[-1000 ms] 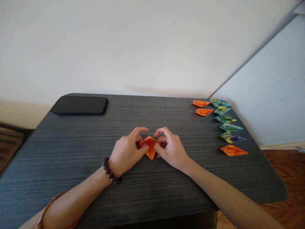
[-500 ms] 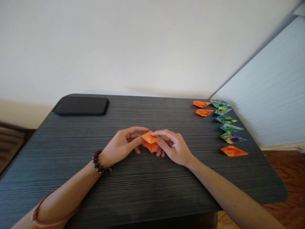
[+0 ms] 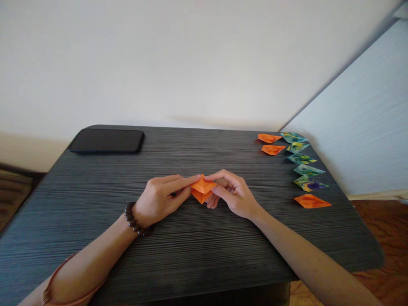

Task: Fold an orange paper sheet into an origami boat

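Note:
Between my two hands is a small piece of folded orange origami paper (image 3: 203, 185), with a raised diamond-shaped flap on top and a pointed lower part toward me. My left hand (image 3: 162, 196), with a dark bead bracelet (image 3: 134, 221) at its wrist, pinches the paper's left corner between thumb and index finger. On the other side, my right hand (image 3: 234, 193) grips the right corner, its index fingertip by the top point and its thumb at the side. Its other fingers are curled beneath, partly hidden.
A black phone (image 3: 106, 141) lies at the table's back left. Along the right side sit several folded paper pieces: patterned green-blue ones (image 3: 308, 171) in a column, an orange one (image 3: 312, 201) nearest me, and two orange ones (image 3: 273, 149) beside the column. A wall stands behind the dark table (image 3: 191, 255).
My left hand has turned over the paper, its fingers now straighter and pressed together at the left corner. The paper's flap has spread slightly wider. My right hand has hardly moved.

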A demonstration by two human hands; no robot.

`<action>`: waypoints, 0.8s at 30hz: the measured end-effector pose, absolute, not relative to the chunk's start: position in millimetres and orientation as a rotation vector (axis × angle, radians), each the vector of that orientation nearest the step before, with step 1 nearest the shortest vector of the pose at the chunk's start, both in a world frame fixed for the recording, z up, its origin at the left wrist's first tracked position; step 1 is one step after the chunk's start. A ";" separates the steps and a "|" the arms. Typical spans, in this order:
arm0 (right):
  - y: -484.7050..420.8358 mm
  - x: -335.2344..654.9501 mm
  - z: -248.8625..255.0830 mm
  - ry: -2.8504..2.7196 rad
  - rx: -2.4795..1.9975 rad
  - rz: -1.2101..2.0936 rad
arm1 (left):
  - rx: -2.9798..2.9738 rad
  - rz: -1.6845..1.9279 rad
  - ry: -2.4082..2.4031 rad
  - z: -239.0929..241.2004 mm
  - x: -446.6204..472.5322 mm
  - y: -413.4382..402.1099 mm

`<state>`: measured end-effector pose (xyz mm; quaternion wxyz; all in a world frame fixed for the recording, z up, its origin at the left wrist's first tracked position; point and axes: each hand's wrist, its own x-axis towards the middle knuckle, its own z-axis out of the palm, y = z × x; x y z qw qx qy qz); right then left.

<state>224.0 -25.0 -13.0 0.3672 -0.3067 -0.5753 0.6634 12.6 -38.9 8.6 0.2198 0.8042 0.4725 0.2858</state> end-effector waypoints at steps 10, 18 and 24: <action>-25.6 224.5 -12.8 -1.556 -0.782 1.577 | 1.340 0.731 1.044 8.9 12.4 -32.8; -28.5 225.4 -8.6 -1.647 -0.716 1.532 | 1.053 0.754 1.047 9.6 16.7 -30.7; -28.2 226.0 -5.4 -1.732 -0.753 1.444 | 1.100 0.738 1.103 7.6 17.3 -29.6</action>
